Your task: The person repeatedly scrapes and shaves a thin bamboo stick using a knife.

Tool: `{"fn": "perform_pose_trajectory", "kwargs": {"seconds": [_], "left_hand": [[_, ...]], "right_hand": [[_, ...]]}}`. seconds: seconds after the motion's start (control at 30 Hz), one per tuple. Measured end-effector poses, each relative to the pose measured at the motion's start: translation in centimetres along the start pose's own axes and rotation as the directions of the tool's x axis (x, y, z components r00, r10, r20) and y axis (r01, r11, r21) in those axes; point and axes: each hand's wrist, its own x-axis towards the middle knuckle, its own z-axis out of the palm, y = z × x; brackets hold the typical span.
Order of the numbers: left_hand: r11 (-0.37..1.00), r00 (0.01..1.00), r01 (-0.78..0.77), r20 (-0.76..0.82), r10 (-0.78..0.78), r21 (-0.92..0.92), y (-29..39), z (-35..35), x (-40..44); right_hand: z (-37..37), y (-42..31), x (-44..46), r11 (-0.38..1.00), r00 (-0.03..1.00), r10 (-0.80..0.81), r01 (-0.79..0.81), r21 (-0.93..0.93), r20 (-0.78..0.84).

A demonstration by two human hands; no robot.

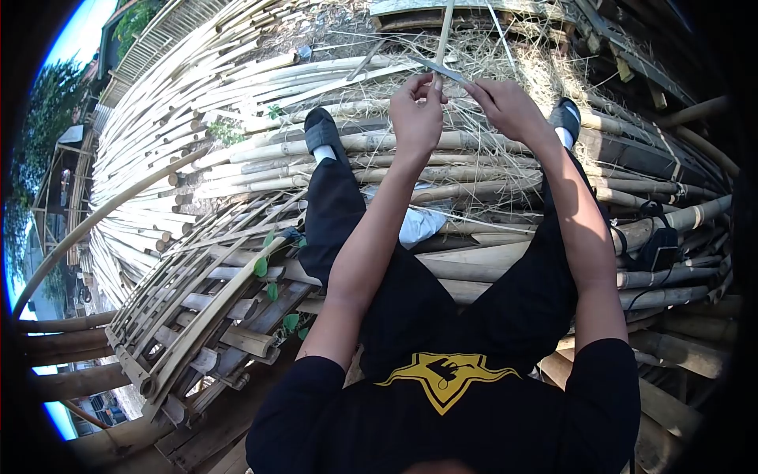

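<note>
The left hand (417, 118) was closed, thumb and fingers pinching the near end of a bamboo strip (446, 35). The right hand (513, 112) was wrapped around a knife (442, 70), its handle mostly hidden. The strip pointed away from the person, out in front and between the feet, with the blade lying across it just beyond the left fingers.

The likeliest trouble was a cut: with the edge so close to those fingers, a slip on the smooth strip, or a sudden give in the fibres, could have carried it into them. Too deep a bite might have split the strip off line. Round poles (379, 142) underfoot could also have rolled and jolted both hands.

The strip looked pale, narrow and straight; the blade was flat, grey and tapering. Dry, curly shavings (525, 79) lay tangled beyond the hands. To the left, a lattice (189, 292) of weathered slats sagged beside glossy green leaves (261, 267).
</note>
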Motion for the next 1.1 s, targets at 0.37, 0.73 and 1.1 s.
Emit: {"fn": "perform_pose_trajectory", "kwargs": {"seconds": [0.37, 0.73, 1.1], "left_hand": [[0.904, 0.907, 0.33, 0.359, -0.222, -0.273, 1.0, -3.4, -3.1], [0.859, 0.872, 0.396, 0.426, -0.241, -0.324, -0.8, -5.0, -4.3], [0.727, 0.845, 0.495, 0.458, -0.276, -0.476, -0.6, -5.9, -5.0]], "right_hand": [[2.1, 0.1, -0.9, 0.984, 0.986, -0.161, 0.157, 0.085, 0.044], [4.0, -0.7, -1.1, 0.98, 0.982, -0.177, 0.17, 0.103, 0.065], [2.2, 7.2, 2.4, 0.987, 0.987, 0.109, -0.121, -0.103, -0.114]]}}
